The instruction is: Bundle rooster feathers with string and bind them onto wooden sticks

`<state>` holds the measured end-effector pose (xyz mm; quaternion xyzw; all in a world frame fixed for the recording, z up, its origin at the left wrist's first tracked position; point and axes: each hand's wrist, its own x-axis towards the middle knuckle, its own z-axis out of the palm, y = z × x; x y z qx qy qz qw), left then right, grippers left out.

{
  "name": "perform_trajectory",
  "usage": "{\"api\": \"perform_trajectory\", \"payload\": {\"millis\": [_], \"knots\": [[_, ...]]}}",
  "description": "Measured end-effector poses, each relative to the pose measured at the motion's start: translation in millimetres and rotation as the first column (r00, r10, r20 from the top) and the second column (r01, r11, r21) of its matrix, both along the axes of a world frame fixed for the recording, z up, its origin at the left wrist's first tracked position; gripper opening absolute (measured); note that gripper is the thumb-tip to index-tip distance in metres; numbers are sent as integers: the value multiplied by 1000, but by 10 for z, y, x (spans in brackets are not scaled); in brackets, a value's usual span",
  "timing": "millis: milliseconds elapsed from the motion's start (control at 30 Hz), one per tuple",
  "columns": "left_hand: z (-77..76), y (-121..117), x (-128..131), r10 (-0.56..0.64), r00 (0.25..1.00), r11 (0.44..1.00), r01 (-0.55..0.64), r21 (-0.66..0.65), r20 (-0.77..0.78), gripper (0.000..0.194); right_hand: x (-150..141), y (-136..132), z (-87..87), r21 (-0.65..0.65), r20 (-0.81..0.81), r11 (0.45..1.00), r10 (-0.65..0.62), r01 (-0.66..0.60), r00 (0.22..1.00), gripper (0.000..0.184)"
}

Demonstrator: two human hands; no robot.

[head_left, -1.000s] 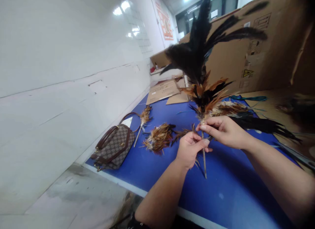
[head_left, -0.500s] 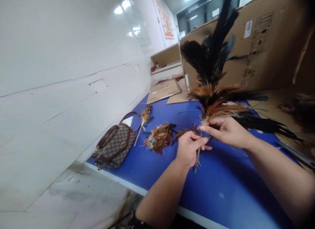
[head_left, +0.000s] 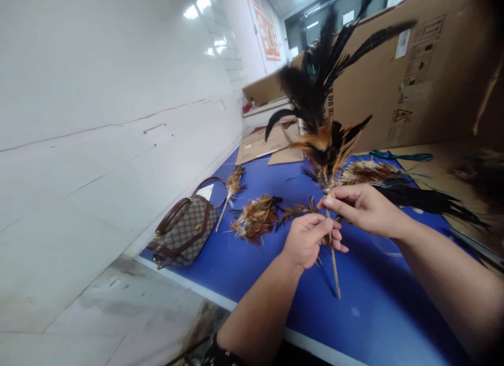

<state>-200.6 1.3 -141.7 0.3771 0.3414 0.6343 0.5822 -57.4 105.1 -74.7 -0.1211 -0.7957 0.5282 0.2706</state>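
Upright over the blue table stands a feather duster, long black feathers at the top and orange-brown ones below, on a thin stick. My right hand pinches it at the base of the feathers. Just below, my left hand is closed on the stick, thumb against the fingers. The stick's lower end comes out beneath my left hand. A brown feather bunch lies to the left of my hands, with a few thin brown feathers close behind the left one.
A patterned handbag sits at the table's left edge beside a small feathered stick. Behind my right hand lie mottled feathers and long black feathers. A large cardboard box stands at the back, flat cardboard beside it.
The duster has turned about its stick and swung, its top first leaning right, then back left. The stick's lower end has shifted right. Both hands have stayed nearly in place.
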Motion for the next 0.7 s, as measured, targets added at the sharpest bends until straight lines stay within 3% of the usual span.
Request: {"api": "perform_trajectory", "payload": {"millis": [133,267,333,467,533,700], "knots": [[-18,31,23,181,983,983,-181,21,16,49,-13,21,-17,1,-7,999,-43,43,999,43],[-17,42,54,257,966,966,-258,21,23,54,-16,30,-41,13,-1,997,-74,74,997,43],[-6,34,50,222,975,975,-222,23,26,51,-13,26,-42,29,-4,995,-94,94,996,45],[19,8,1,-38,999,999,37,20,37,46,-6,15,-35,22,0,992,-126,126,992,45],[23,-1,-22,-101,994,995,100,21,49,47,-8,6,-27,17,1,994,-110,110,994,45],[30,0,-15,67,997,997,-68,26,29,39,-23,-11,-7,42,-22,997,-58,59,998,46]]}}
